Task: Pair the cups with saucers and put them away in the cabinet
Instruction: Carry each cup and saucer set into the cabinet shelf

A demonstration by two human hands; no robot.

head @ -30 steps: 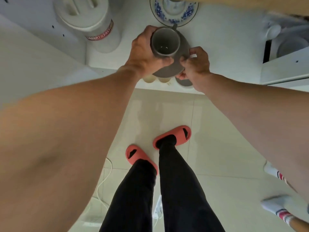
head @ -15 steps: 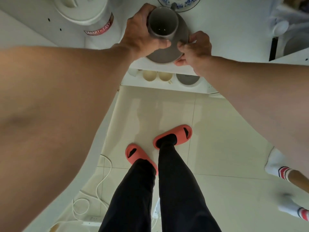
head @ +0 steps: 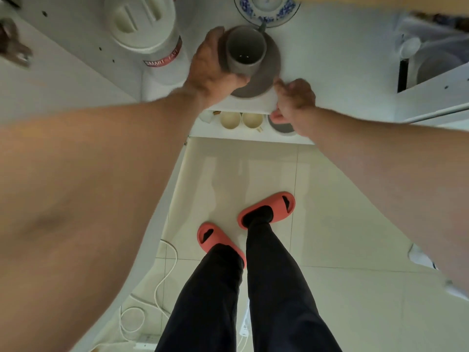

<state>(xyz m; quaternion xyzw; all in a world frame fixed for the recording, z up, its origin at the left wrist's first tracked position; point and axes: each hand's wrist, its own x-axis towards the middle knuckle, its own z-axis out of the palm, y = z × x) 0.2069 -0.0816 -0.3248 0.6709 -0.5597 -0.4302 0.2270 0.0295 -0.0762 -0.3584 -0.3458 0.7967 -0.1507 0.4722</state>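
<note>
A grey cup [head: 245,50] stands on a grey saucer [head: 264,80] on the white cabinet shelf [head: 330,59]. My left hand [head: 212,69] grips the cup from its left side. My right hand [head: 294,102] hovers at the shelf's front edge just right of the saucer, thumb and forefinger apart, holding nothing. Behind the grey pair sits a blue-and-white saucer [head: 284,13] with a cup on it, partly cut off by the frame's top edge.
A white lidded container [head: 144,29] with a red label stands left of the cup. On the lower shelf are two cream cups [head: 231,120] and a grey dish [head: 283,127]. White cables [head: 162,275] lie on the floor by my slippers.
The grey cup and saucer now rest on the shelf. My right hand has let go of the saucer's edge and drawn back toward me. My left hand still grips the cup.
</note>
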